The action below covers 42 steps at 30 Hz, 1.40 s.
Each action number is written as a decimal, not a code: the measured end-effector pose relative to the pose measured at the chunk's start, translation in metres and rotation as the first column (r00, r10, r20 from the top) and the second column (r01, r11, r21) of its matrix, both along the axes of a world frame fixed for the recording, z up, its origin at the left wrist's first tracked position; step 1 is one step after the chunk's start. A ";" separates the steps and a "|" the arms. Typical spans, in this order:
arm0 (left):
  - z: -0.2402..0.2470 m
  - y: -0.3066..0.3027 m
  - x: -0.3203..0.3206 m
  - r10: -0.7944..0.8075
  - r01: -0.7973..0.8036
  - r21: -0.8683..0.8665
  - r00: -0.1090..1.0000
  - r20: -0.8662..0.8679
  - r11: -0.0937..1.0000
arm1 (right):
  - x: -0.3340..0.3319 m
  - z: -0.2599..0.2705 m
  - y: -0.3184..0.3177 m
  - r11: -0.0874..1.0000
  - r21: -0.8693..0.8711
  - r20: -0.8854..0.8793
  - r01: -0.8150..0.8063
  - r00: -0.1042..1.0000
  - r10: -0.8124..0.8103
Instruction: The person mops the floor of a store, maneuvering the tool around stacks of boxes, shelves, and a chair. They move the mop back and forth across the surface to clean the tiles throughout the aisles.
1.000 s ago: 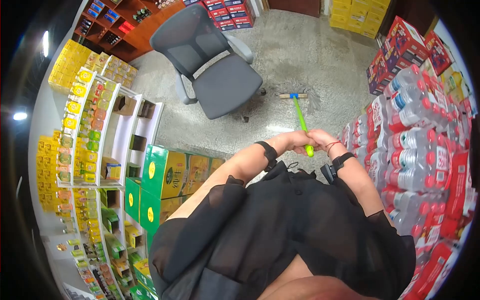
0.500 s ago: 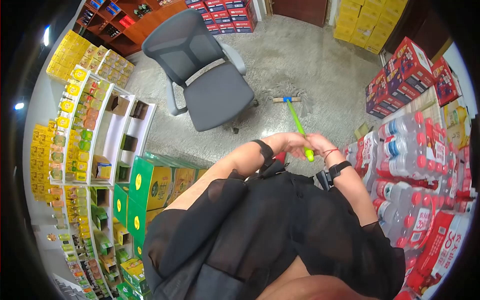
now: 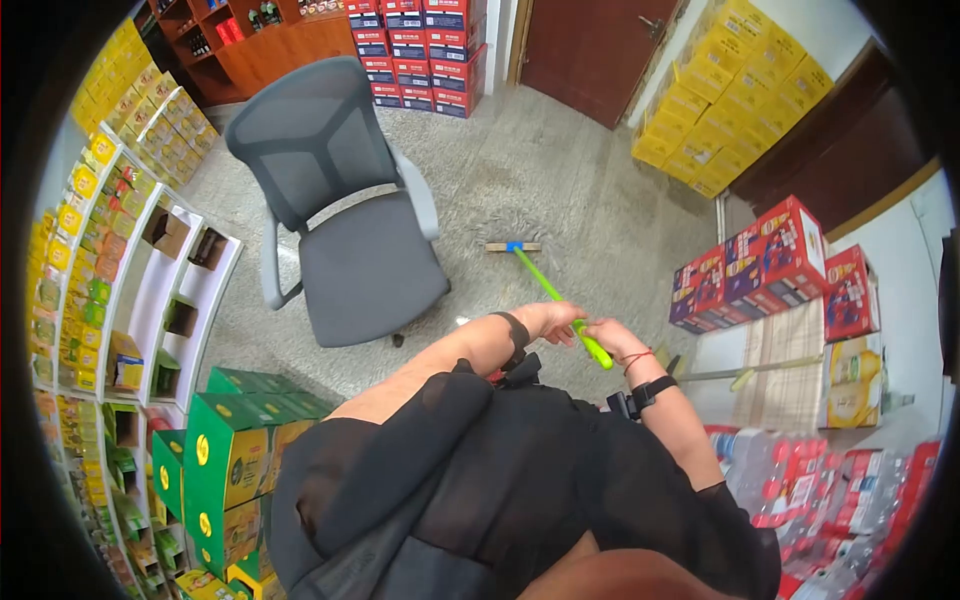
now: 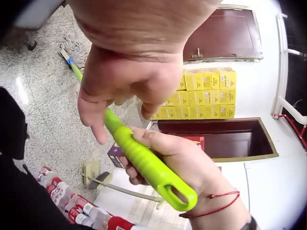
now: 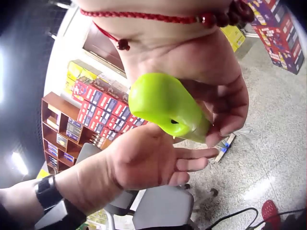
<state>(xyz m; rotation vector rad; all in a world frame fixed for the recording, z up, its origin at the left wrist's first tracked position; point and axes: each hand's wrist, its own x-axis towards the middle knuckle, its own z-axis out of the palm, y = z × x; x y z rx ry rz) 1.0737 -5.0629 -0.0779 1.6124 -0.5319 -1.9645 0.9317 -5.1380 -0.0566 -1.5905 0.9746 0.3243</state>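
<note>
A mop with a bright green handle (image 3: 540,273), a blue joint and a flat bar head (image 3: 500,247) stands tilted, its grey strands spread on the floor ahead. My right hand (image 4: 180,153), with a red string at the wrist, grips the handle near its top, thumb lying along it. The looped end (image 5: 160,98) sticks out past this hand. Just below, my left hand (image 3: 547,322) holds the handle more loosely, its fingers (image 5: 189,165) partly extended beside it. In the left wrist view the left palm hides part of the handle.
A grey office chair (image 3: 375,270) stands left of the mop head. Green cartons (image 3: 235,440) and a white shelf (image 3: 215,270) line the left. Bottle packs (image 3: 770,475) and red boxes (image 3: 750,265) stand at right, yellow boxes (image 3: 735,100) by the door (image 3: 590,50).
The head view has swung to the right, so the chair and mop appear farther left and lower, with more of the doors showing. Both hands stay on the mop handle.
</note>
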 end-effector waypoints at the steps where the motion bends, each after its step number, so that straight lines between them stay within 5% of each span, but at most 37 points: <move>1: -0.007 -0.013 0.008 0.000 0.001 -0.022 1.000 0.031 1.000 | 0.011 0.011 -0.004 0.999 0.043 0.028 0.030 0.999 -0.031; 6: -0.025 -0.068 0.022 -0.034 0.040 -0.050 0.992 0.125 0.998 | 0.036 0.054 -0.031 0.999 0.033 0.030 -0.034 0.999 0.033; 9: -0.017 -0.100 0.023 0.128 -0.129 0.008 0.989 0.080 0.992 | 0.045 0.128 -0.042 0.954 -0.124 -0.156 -0.272 0.955 0.252; 11: -0.020 -0.124 0.032 0.167 -0.167 0.007 0.986 -0.001 0.986 | 0.046 0.165 -0.046 0.725 -0.429 -0.356 -0.539 0.839 0.412; 12: -0.022 -0.137 0.037 0.204 -0.204 0.006 0.976 -0.070 0.979 | 0.045 0.156 -0.059 0.722 -0.426 -0.363 -0.546 0.834 0.416; 14: 0.002 -0.154 0.044 0.182 -0.181 0.021 0.982 -0.055 0.983 | 0.042 0.132 -0.091 0.447 -0.716 -0.344 -0.536 0.828 0.442; 22: -0.022 -0.255 0.115 0.062 -0.062 0.004 0.997 0.042 0.998 | 0.101 0.099 -0.211 0.311 -0.711 -0.383 -0.630 0.719 0.580; 26: -0.025 -0.292 0.156 0.127 -0.135 0.026 0.972 0.199 0.991 | 0.145 0.092 -0.260 0.261 -0.726 -0.335 -0.636 0.659 0.673; 34: -0.047 -0.323 0.222 0.349 -0.363 -0.002 0.895 0.280 0.932 | 0.232 0.084 -0.308 0.188 -0.622 -0.386 -0.760 0.506 0.771; 42: -0.048 -0.355 0.292 0.233 -0.265 -0.006 0.837 0.495 0.964 | 0.301 0.075 -0.348 0.030 -0.604 -0.442 -0.796 0.366 0.819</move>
